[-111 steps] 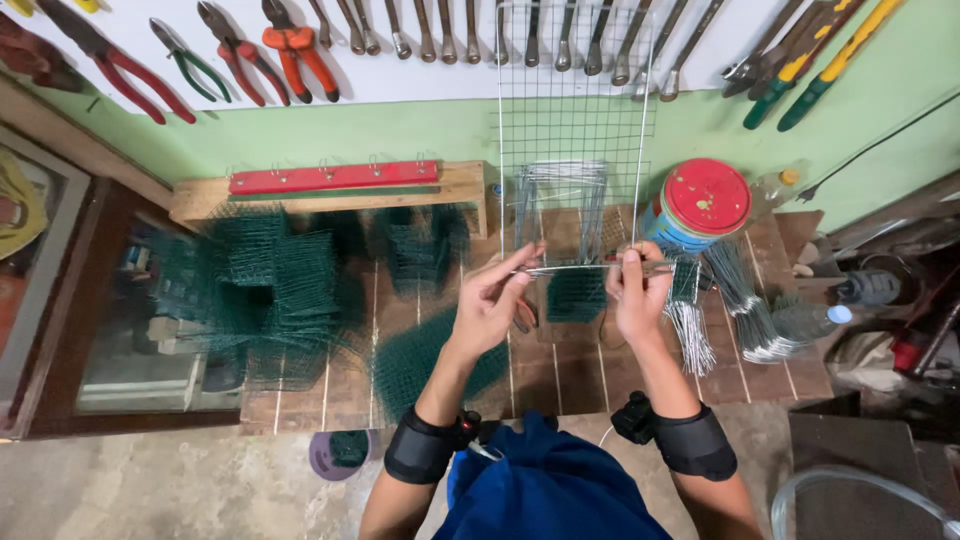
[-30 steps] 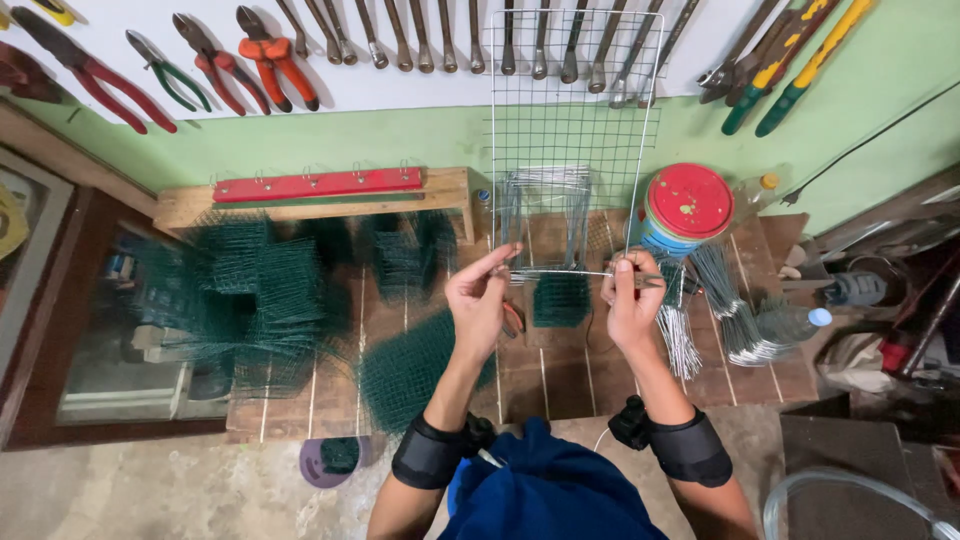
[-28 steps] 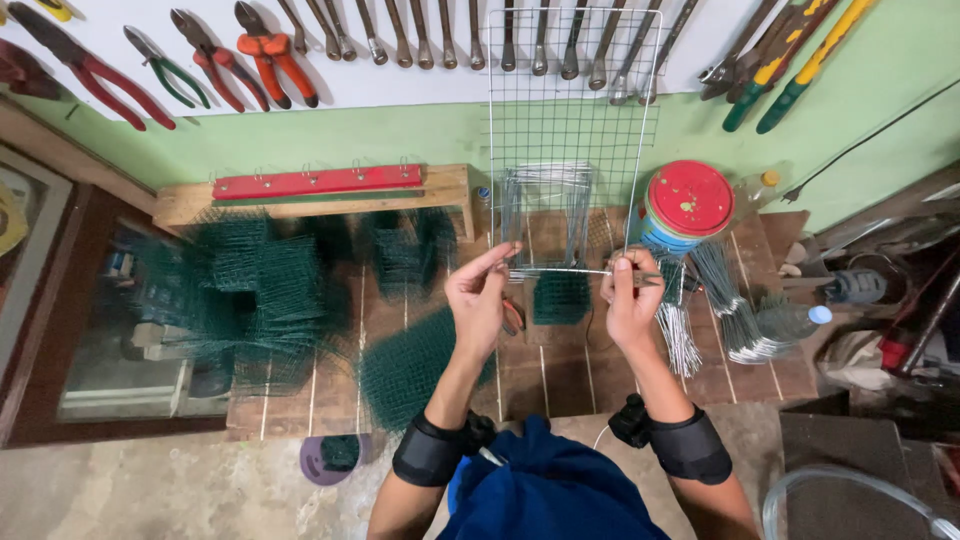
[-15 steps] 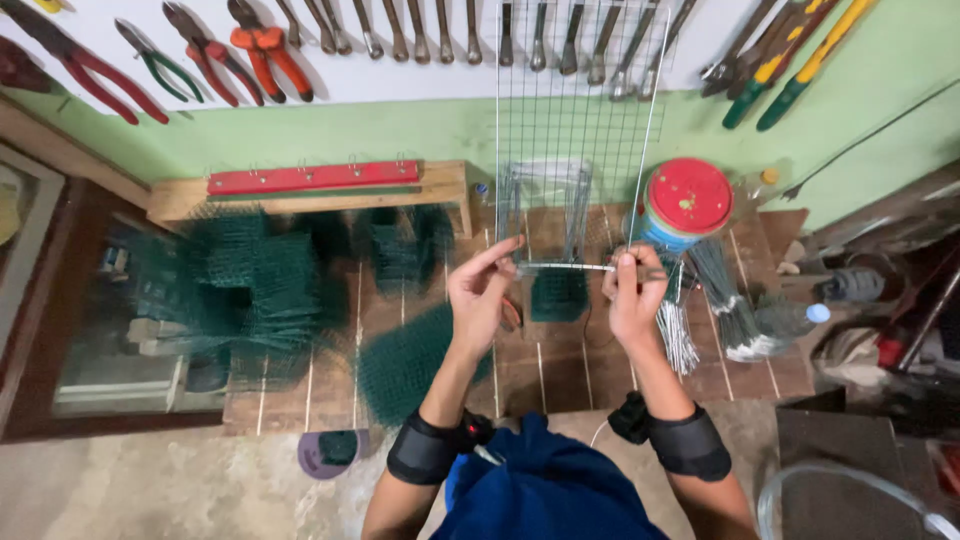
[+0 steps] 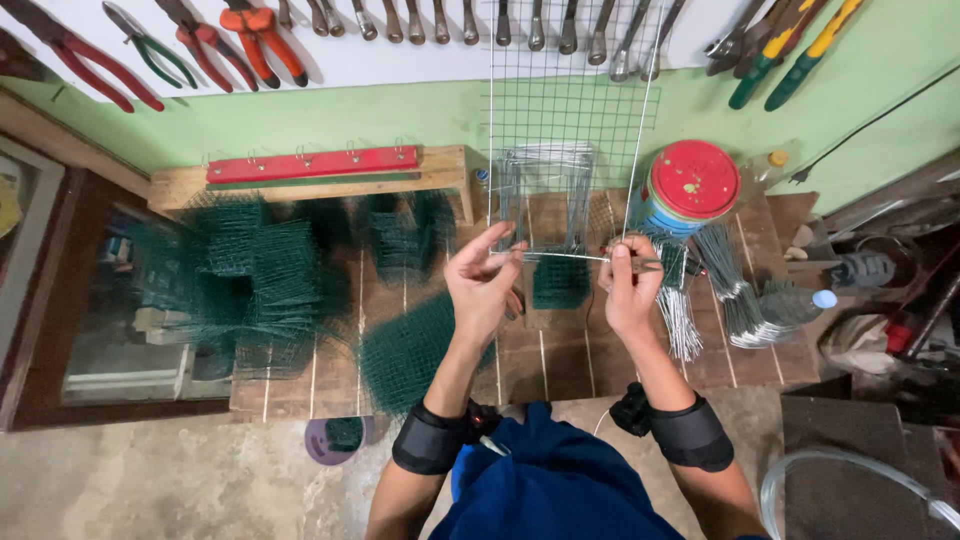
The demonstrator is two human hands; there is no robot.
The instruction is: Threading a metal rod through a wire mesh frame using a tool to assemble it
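My left hand [image 5: 485,285] pinches the lower left edge of an upright panel of green wire mesh [image 5: 570,100], fingers partly spread. My right hand [image 5: 630,285] is closed around a thin metal wire [image 5: 565,257] and what looks like a small tool, held level along the panel's bottom edge. The wire spans between both hands. Below them lies a small square of green mesh [image 5: 560,280] on the wooden bench [image 5: 540,350].
Piles of folded green mesh [image 5: 250,280] fill the bench's left side. A red-lidded can [image 5: 692,185] and bundles of bent wire [image 5: 735,290] stand at the right. Pliers [image 5: 255,30] and wrenches hang on the wall. A red-topped wooden rack [image 5: 310,170] sits at the back.
Both hands have stayed at the panel's bottom edge with the wire between them; only small finger shifts and slight camera movement show.
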